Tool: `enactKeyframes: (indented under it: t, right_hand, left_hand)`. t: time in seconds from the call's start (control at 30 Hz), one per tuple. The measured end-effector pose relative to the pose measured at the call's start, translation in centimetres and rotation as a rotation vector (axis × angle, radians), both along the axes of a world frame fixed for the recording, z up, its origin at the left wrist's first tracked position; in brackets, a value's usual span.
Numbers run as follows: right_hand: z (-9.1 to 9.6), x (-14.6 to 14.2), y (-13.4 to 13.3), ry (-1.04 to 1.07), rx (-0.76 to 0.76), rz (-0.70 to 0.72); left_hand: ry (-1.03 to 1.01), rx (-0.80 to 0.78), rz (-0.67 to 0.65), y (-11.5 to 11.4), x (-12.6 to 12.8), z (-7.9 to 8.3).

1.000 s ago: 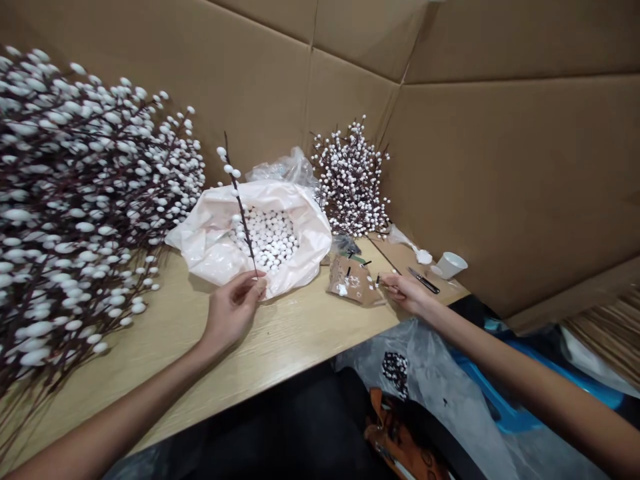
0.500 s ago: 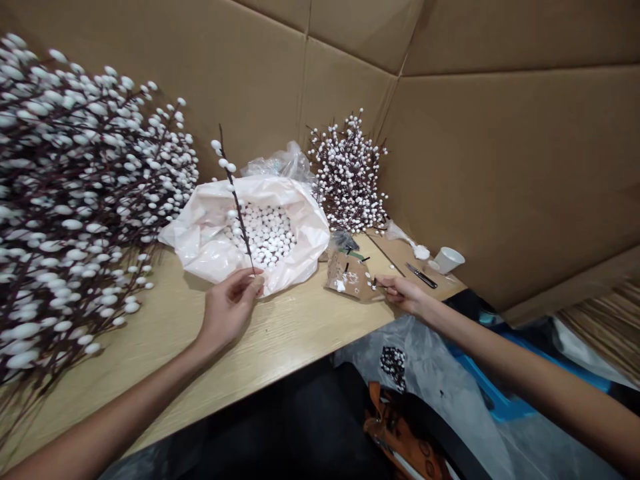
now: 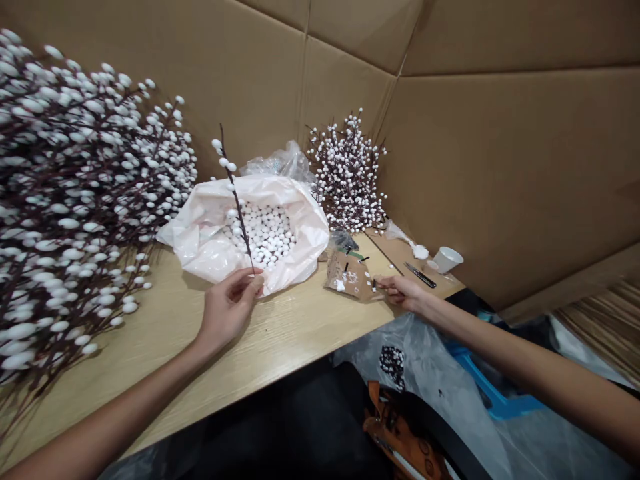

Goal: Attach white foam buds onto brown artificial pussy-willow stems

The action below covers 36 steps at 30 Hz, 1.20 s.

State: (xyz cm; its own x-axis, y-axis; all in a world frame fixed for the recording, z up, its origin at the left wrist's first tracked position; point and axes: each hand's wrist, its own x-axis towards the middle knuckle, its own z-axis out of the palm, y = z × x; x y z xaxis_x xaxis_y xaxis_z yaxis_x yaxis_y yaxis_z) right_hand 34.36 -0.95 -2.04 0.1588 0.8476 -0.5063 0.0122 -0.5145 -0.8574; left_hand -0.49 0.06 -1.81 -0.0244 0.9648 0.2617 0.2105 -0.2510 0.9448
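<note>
Pinched by its lower end in my left hand [image 3: 233,303] is a dark berry stem [image 3: 239,210] with a few white oval berries along its upper part. It leans upright in front of an open white plastic bag [image 3: 200,257] of loose white berries [image 3: 270,233]. Farther right, the closed fingers of my right hand [image 3: 403,292] are at the right edge of a brown cardboard piece [image 3: 360,280] with white blobs and several short black pieces on it. One small black piece [image 3: 374,285] shows beside those fingertips; what they grip is too small to make out.
A large heap of white-berried branches [image 3: 90,173] fills the left side. A smaller bunch [image 3: 347,173] stands at the back. A utility knife [image 3: 420,275] and a white cup [image 3: 447,259] lie near the table's right end. Cardboard walls [image 3: 500,167] enclose the table.
Both hands keep almost the same place and grip. The view has shifted very slightly, and my right forearm sits a little lower.
</note>
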Motion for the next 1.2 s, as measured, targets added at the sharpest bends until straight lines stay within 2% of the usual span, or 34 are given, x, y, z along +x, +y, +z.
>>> enactKeyframes:
  t: [0.27,0.63,0.93,1.07,1.2]
  right_hand:
    - [0.7,-0.5,0.1,-0.028,-0.116,-0.106]
    - [2.1,-1.3,-1.0,-0.026,-0.100,-0.160]
    - [3.1,-1.9,-1.9,-0.134,-0.131,-0.147]
    - [3.5,-2.1,-2.5,-0.251,-0.079,-0.148]
    - [4.3,-2.3,-2.9,-0.396,0.064,-0.149]
  left_hand:
    - [-0.017,-0.014,-0.007,-0.1,0.0,0.3]
    - [-0.004,-0.002,0.003,-0.1,0.0,0.3]
    - [-0.010,-0.001,-0.005,0.0,0.0,0.1]
    - [-0.010,-0.003,-0.008,0.1,0.0,0.0]
    - [-0.009,-0.015,-0.010,0.1,-0.1,-0.1]
